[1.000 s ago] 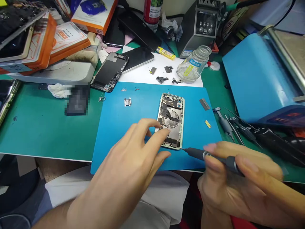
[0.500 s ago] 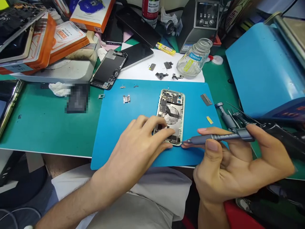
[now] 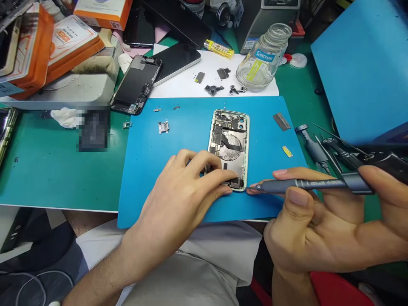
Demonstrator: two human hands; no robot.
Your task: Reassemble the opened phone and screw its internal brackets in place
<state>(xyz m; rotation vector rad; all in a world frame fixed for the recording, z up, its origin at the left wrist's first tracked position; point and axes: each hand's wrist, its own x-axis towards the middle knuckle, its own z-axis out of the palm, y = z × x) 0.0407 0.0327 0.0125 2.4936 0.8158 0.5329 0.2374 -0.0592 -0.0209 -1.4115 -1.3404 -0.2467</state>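
Observation:
An opened phone housing (image 3: 241, 163), its inner parts bare, lies on a blue mat (image 3: 149, 170). My left hand (image 3: 183, 191) grips its lower left part, with thumb and fingertips by the bottom end; they hide some of the parts there. A slim grey screwdriver (image 3: 306, 184) is held nearly level in my right hand (image 3: 318, 229). Its tip meets the lower right corner of the housing, and the end of its handle rests against a finger. Whether the tip sits in a screw is too small to tell.
Small metal parts, such as a bracket (image 3: 163, 127) and a grey strip (image 3: 281, 121), lie on the mat. Behind it are a detached screen (image 3: 137, 85), a glass jar (image 3: 263, 59) and a yellow tube (image 3: 219, 49). Tools (image 3: 314, 148) lie at the right, orange boxes (image 3: 72, 46) at the left.
The view has shifted slightly down and closer. My right hand and the screwdriver appear a little further right, the tip still at the housing's corner. My left hand keeps its hold.

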